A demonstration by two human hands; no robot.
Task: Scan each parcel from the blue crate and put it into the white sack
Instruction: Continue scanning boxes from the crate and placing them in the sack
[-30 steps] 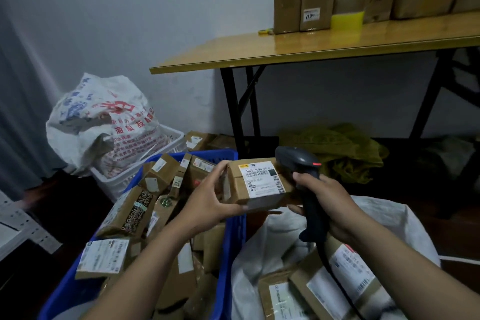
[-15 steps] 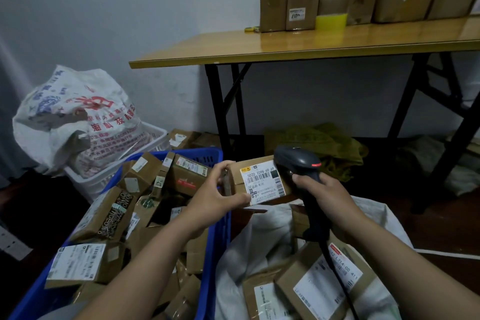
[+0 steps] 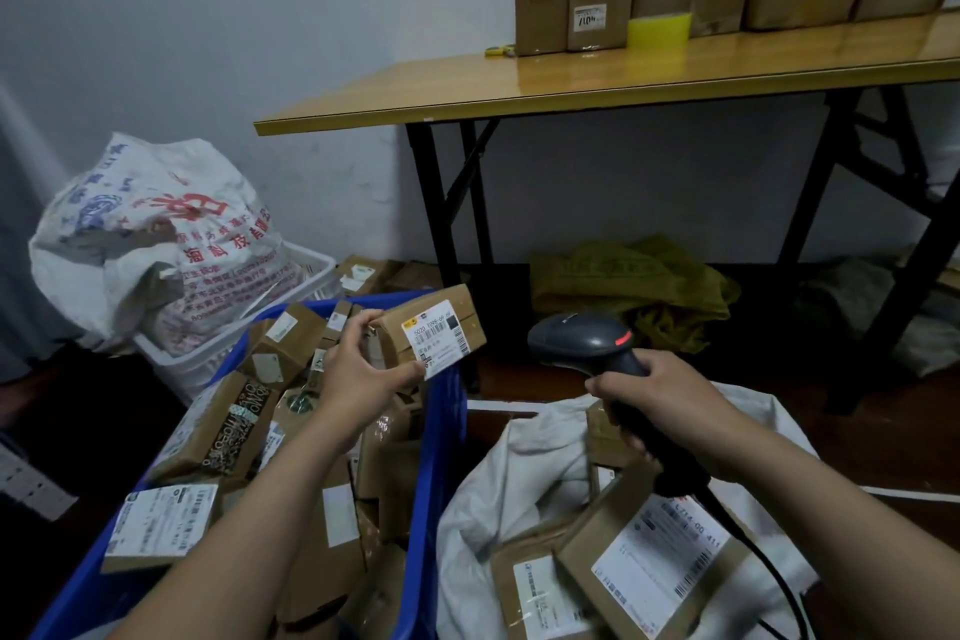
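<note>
My left hand (image 3: 358, 372) grips a small brown parcel (image 3: 434, 330) with a white barcode label, held tilted above the far right corner of the blue crate (image 3: 447, 431). The crate holds several taped cardboard parcels. My right hand (image 3: 657, 403) holds a black handheld scanner (image 3: 582, 340) by its grip, its head a short way right of the parcel. Below my right arm lies the open white sack (image 3: 514, 483) with labelled parcels inside.
A wooden folding table (image 3: 597, 83) with black legs stands behind, carrying open cardboard boxes. A printed white bag (image 3: 156, 234) sits in a white basket at the left. Green cloth (image 3: 634, 286) lies under the table. The scanner cable trails down over the sack.
The parcel has moved left, away from the scanner, and tilted so its label slopes upward. A gap has opened between the parcel and the scanner head.
</note>
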